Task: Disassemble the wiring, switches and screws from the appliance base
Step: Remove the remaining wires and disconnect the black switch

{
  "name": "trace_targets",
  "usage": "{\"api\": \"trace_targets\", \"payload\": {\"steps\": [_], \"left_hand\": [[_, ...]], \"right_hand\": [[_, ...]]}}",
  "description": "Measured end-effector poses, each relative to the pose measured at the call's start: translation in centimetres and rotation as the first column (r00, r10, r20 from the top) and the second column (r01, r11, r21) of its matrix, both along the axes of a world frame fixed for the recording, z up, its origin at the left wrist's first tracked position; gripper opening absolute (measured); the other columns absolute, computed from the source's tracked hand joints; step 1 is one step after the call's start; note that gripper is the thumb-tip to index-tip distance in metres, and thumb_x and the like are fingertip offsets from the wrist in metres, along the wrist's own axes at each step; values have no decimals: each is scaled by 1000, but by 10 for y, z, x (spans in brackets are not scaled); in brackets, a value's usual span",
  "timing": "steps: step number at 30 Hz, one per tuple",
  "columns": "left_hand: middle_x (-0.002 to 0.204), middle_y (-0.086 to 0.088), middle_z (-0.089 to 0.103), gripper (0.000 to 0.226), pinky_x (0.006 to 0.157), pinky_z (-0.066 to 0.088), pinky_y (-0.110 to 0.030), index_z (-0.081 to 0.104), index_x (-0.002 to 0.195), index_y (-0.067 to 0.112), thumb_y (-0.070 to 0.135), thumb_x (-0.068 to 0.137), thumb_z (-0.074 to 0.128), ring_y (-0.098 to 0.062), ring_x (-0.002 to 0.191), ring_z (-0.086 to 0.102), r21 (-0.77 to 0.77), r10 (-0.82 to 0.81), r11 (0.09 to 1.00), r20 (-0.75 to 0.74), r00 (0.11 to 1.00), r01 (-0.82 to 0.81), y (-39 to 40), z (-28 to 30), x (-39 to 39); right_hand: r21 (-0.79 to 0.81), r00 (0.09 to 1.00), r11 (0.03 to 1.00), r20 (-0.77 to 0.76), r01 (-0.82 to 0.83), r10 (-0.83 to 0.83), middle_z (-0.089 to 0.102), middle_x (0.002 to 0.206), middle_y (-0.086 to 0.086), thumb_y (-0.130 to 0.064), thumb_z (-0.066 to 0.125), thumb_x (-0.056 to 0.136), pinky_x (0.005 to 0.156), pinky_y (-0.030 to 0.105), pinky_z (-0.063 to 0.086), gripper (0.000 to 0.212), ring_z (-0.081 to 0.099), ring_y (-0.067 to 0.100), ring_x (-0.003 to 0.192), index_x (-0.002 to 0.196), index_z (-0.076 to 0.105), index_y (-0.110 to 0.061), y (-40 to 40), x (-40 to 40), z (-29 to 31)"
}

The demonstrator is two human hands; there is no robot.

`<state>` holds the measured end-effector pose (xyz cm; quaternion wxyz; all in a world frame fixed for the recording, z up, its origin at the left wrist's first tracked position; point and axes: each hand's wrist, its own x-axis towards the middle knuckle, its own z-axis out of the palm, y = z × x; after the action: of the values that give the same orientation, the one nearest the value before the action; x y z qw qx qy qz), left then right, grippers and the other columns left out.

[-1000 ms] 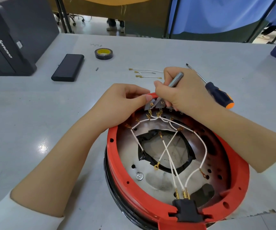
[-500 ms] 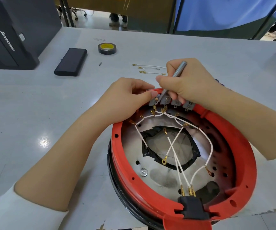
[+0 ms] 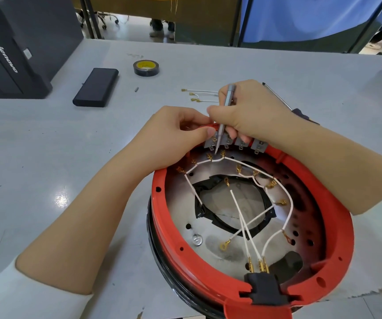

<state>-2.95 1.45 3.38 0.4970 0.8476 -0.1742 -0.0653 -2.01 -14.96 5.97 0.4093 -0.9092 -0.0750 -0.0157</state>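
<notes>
The red-rimmed appliance base (image 3: 337, 238) lies open side up on the grey table, its metal floor crossed by white wires (image 3: 243, 217) with brass terminals. A row of grey switches (image 3: 238, 143) sits at its far rim. My right hand (image 3: 249, 107) grips a slim silver screwdriver (image 3: 225, 104), its tip down among the leftmost switches. My left hand (image 3: 174, 137) grips the red rim beside those switches, thumb on the edge. A black plug socket (image 3: 266, 288) holds three wire ends at the near rim.
Loose white wires (image 3: 199, 95) lie on the table behind my hands. A larger screwdriver (image 3: 279, 97) lies behind my right wrist. Black tape roll (image 3: 146, 68), a flat black case (image 3: 97, 87), a small bit (image 3: 136, 89) and a dark computer tower (image 3: 8, 61) are at the left.
The view has drawn closer to the base. My right hand has tipped the silver screwdriver more upright, its tip now lower among the switches. My left hand stays on the rim.
</notes>
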Motion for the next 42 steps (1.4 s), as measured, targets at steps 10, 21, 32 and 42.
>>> {"api": "trace_targets", "payload": {"steps": [10,21,32,42], "left_hand": [[92,10,73,23,89,53,-31,71,108,27,36,88,64,-8,86,69,-33,-7,999,-50,999,5,0,-2,1],[93,9,73,21,80,48,-15,71,106,27,35,88,66,-5,89,67,-49,-2,999,-49,999,0,1,-5,2],[91,13,73,21,69,48,-9,71,106,30,37,86,67,8,72,64,-59,8,998,-48,999,-11,2,-8,4],[95,9,74,22,91,52,-29,71,106,30,37,86,67,-12,92,68,-60,5,998,-66,998,-9,3,-9,5]], "right_hand": [[148,994,987,87,57,-70,44,33,-2,-16,56,84,34,17,31,34,33,11,26,57,36,-17,-5,-3,-7],[196,990,977,128,-81,56,58,48,-1,-41,61,90,38,15,36,27,45,12,32,79,60,-16,-25,-54,22],[-348,906,838,-217,-419,363,65,85,-31,-31,69,83,69,11,44,14,62,-7,77,90,63,-41,-43,-103,17],[-710,902,595,-136,-377,409,53,73,-16,-31,49,82,58,18,35,17,48,-2,74,71,39,-41,-27,-107,23]]}}
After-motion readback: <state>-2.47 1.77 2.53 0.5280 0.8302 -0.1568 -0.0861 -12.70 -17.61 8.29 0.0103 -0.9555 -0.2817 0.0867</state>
